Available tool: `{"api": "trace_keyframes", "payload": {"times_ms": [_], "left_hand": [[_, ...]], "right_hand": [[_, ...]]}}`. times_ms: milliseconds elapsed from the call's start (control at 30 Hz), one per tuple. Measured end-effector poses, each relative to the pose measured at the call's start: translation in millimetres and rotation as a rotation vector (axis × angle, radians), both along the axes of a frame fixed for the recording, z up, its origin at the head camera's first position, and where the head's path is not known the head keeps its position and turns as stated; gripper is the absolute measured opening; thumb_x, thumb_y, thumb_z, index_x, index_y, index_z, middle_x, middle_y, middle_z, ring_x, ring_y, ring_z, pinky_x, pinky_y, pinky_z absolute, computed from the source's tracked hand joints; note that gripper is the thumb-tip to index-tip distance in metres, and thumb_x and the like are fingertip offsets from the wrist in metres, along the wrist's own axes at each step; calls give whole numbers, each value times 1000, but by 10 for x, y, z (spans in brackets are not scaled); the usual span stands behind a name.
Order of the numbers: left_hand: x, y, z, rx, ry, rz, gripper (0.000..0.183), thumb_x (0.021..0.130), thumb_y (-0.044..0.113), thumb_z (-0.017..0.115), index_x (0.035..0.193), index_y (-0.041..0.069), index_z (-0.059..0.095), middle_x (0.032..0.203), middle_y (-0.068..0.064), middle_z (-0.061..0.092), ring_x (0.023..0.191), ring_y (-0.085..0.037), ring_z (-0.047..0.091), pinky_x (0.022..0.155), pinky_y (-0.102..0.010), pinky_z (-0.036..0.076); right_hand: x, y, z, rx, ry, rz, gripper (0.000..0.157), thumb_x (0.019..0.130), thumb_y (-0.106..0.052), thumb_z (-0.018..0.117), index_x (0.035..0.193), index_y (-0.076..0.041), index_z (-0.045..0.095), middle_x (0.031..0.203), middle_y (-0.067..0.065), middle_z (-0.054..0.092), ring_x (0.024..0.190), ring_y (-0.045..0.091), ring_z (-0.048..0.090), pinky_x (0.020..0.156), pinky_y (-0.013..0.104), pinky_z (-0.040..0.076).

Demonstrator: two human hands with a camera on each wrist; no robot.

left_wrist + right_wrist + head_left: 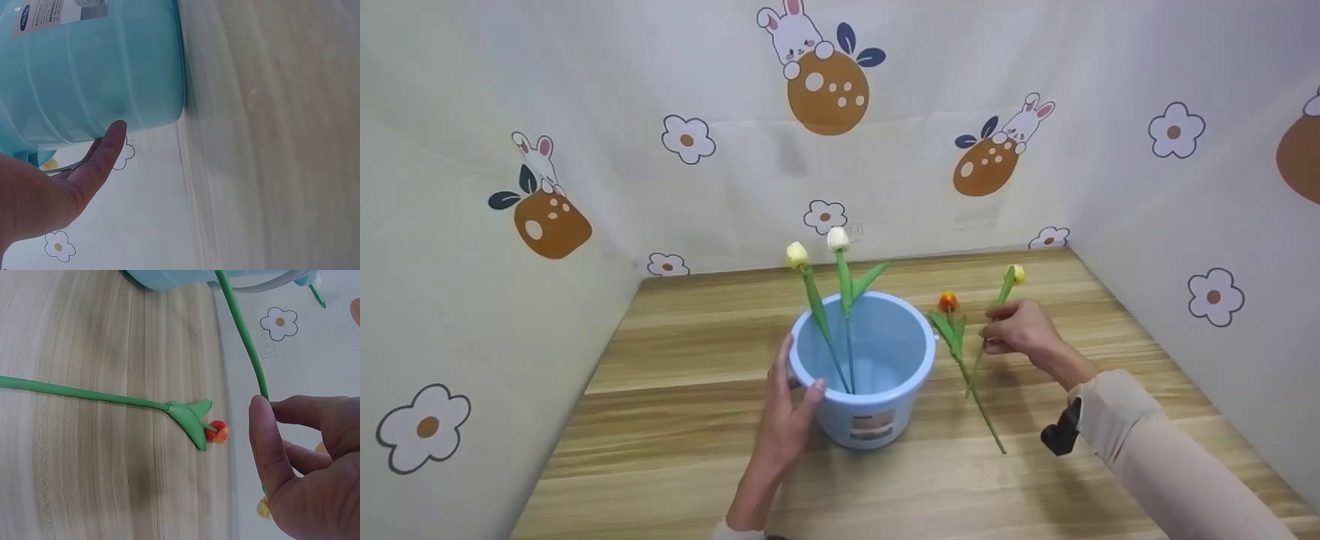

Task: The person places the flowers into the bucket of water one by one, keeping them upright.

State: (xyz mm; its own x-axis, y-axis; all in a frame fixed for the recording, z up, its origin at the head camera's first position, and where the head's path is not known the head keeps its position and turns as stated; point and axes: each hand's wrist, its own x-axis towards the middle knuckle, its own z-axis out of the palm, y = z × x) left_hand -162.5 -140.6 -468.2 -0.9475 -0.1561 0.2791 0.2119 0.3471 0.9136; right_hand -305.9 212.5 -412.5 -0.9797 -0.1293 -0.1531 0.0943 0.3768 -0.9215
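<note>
A light blue bucket [877, 420] stands upright on the table, holding a pale yellow tulip [797, 256] and a white tulip [838, 240] whose stems lean inside it. My left hand [789, 420] rests against the bucket's left side, thumb towards the front and fingers fairly straight; part of them is hidden behind it. Right of the bucket, my right hand [1020, 330] pinches the green stem [242, 332] of a yellow tulip [1018, 274] between thumb and fingertips, bloom up. An orange-red tulip [948, 301] lies on the table beside that hand, its stem pointing towards me.
The wood-grain table [675, 427] is enclosed by pale cloth walls [720, 180] printed with rabbits, oranges and flowers. A label [871, 425] is on the bucket's front. A curved handle [264, 287] runs along the bucket in the right wrist view.
</note>
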Motion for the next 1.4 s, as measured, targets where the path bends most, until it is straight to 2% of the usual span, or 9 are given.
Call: {"api": "trace_keyframes", "payload": {"times_ms": [300,500,767,1100,1233,1400], "left_hand": [[23,-2,8,-6,13,-9,78,103,36,59,169,26,19,174,-9,25,153,-39,38,120,-66,39],[-5,-9,-2,7,17,-4,78,102,36,59,169,26,20,175,-8,25,155,-37,36,122,-65,36],[-2,-8,-2,-6,13,-4,79,103,39,59,169,23,20,175,-8,25,157,-39,33,123,-66,33],[-8,-10,20,-4,4,-10,79,103,40,59,169,24,19,175,-8,24,157,-39,34,122,-66,35],[2,-3,17,-10,-12,-3,80,103,42,59,169,26,19,175,-9,24,155,-40,36,121,-67,37],[8,1,4,-8,4,1,79,102,40,59,169,26,20,174,-9,26,154,-40,39,120,-66,39]], "right_hand": [[1,-8,46,-57,-38,-11,54,95,2,69,143,19,49,100,10,71,73,10,75,69,25,65],[0,-43,91,-117,-42,-19,55,95,4,65,144,19,47,104,13,69,72,10,75,69,24,64],[-1,-79,146,-111,-51,-29,52,94,4,66,142,17,51,91,6,71,69,9,74,68,24,64],[-1,-101,194,-162,-62,-34,52,95,6,64,143,17,50,99,9,66,71,9,74,70,23,64],[1,-99,197,-163,-64,-39,52,95,5,65,144,16,50,99,10,68,72,10,75,69,23,64],[2,-112,195,-152,-72,-49,53,94,4,67,144,15,51,99,8,67,72,10,75,70,23,64]]}}
